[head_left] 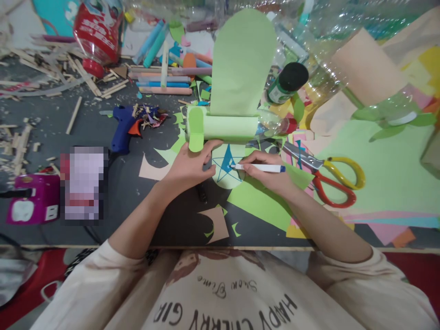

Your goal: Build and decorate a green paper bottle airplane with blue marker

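Note:
My right hand (266,170) pinches a white marker (261,167) with a blue end. Its tip touches a blue star (227,160), partly coloured in, on the rounded light green paper wing (237,181). My left hand (192,162) grips the near side of a bottle wrapped in light green paper (230,127), index finger along the roll and thumb at the wing's left edge. A second, longer rounded wing (244,59) extends from the bottle's far side. On its left end sits a brighter green paper strip (196,128). Some of my left fingers are hidden.
Scissors (333,181) with yellow and red handles lie right of my right hand. A blue glue gun (123,126) lies left, near a purple box (32,199). Behind are several markers (165,85), a dark green jar (288,82), a red-labelled bottle (98,34) and paper scraps.

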Tool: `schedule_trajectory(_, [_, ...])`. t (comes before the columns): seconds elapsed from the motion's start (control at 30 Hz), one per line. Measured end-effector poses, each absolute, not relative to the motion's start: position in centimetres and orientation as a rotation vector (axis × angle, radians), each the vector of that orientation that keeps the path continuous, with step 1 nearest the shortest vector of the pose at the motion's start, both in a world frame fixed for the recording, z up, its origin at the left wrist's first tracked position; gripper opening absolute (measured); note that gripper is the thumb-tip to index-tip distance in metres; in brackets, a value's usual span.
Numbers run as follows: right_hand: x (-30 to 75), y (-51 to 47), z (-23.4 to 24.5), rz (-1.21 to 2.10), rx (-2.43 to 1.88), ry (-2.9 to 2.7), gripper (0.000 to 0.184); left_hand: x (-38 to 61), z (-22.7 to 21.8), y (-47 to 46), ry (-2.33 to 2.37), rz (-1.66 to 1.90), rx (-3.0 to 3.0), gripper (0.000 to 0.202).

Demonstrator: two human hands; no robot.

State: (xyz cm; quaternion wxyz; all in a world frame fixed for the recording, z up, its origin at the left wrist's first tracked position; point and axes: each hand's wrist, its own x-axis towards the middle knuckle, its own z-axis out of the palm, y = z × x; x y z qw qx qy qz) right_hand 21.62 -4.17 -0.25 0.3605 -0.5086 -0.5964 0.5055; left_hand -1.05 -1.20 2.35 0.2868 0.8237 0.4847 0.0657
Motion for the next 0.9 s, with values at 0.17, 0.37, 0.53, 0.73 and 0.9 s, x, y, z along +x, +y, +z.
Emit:
schedule_trajectory(0.17, [21.54,-4.07,0.03,1.300,-1.321,-1.515,0.015,-1.06,2.48,-1.28,1.288,0.184,2.202,0.053])
schedule_trajectory(0.37, [21.55,-4.01,0.09,1.310,-1.311,-1.517,0.017,-1.11,2.38,-1.27,1.274,0.210,2.183,0.053])
schedule_trajectory(0.53, [21.56,-3.97,0.00,1.318,-1.317,-1.535,0.023,-1.27,1.82,-1.21,1.271,0.236,2.205,0.052])
schedule_trajectory(0.73, [21.50,-3.93,0.06,1.335,-1.311,-1.519,0.019,-1.28,1.80,-1.16,1.271,0.231,2.196,0.052])
schedule_trajectory(0.9, [21.43,-3.92,0.04,1.298,-1.302,-1.502,0.017,-1.18,2.03,-1.20,1.304,0.201,2.189,0.055])
